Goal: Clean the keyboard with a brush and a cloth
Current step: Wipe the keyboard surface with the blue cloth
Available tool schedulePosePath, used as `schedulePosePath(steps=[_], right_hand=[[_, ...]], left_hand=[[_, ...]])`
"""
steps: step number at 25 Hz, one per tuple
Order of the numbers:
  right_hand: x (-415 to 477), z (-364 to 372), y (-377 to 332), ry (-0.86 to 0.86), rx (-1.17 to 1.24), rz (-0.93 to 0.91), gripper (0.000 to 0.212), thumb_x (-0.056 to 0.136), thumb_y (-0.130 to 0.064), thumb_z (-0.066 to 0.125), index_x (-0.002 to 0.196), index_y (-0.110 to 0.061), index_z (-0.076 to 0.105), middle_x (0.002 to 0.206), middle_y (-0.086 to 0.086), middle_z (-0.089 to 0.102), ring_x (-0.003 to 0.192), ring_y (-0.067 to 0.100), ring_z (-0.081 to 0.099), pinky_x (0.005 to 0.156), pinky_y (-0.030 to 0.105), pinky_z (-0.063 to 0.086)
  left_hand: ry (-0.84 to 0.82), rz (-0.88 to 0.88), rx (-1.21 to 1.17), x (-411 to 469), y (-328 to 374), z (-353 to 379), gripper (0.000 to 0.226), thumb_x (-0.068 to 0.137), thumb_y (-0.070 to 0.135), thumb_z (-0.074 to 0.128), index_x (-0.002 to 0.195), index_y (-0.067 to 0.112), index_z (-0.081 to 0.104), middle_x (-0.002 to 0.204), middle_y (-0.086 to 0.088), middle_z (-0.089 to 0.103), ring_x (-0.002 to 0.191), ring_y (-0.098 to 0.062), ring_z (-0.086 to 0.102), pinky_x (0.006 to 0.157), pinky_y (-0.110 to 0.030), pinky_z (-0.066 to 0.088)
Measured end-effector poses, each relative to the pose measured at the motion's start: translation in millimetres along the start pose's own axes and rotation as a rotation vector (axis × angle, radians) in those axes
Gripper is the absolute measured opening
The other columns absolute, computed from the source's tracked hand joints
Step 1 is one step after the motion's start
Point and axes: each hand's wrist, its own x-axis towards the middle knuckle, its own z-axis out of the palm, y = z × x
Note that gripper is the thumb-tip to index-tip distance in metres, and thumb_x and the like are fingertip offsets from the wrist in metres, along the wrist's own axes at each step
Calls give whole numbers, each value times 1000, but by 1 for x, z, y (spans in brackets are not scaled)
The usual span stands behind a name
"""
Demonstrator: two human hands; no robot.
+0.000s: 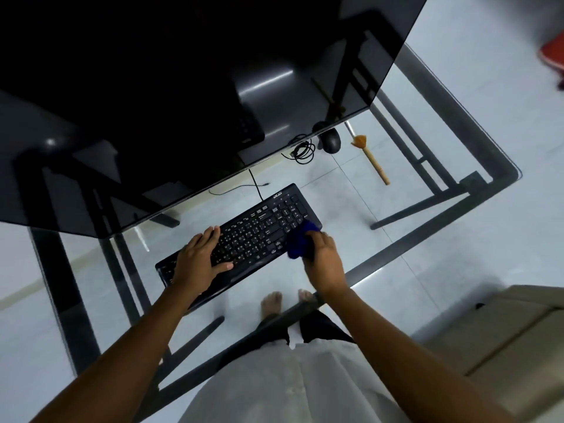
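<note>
Left hand (200, 260) flat on keyboard (259, 227), right hand (323, 259) clutching cloth (300, 241)

I read one brand only: "acer" in pale letters on the keyboard (253, 230), at its far right top edge. Key legends are too small to read.

monitor (183, 87) overhanging keyboard (253, 236), right side open

Keyboard (244, 236) before monitor (183, 87), brush (370, 158) right.
</note>
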Motion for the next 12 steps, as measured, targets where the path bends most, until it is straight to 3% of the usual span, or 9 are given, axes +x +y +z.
schedulePosePath(steps=[3,9,12], right_hand=[[20,-10,7,131,0,169,49,81,-3,65,128,-8,51,121,14,57,112,31,52,93,39,48],[-34,34,-33,-37,-69,4,48,84,-14,66,130,-9,54,126,13,56,114,29,53,96,37,50],[-18,24,-21,78,-36,112,46,86,-12,65,130,-7,54,125,14,55,115,29,49,96,37,47]], left_hand=[[-28,32,-12,0,-5,-3,94,76,48,72,151,21,22,157,-1,28,142,-27,30,111,-45,31],[-47,41,26,0,-7,-6,94,78,50,70,152,22,20,158,0,26,142,-27,29,109,-47,33],[-40,45,50,0,-7,-5,95,78,50,69,152,21,19,158,-1,26,141,-27,30,108,-46,33]])
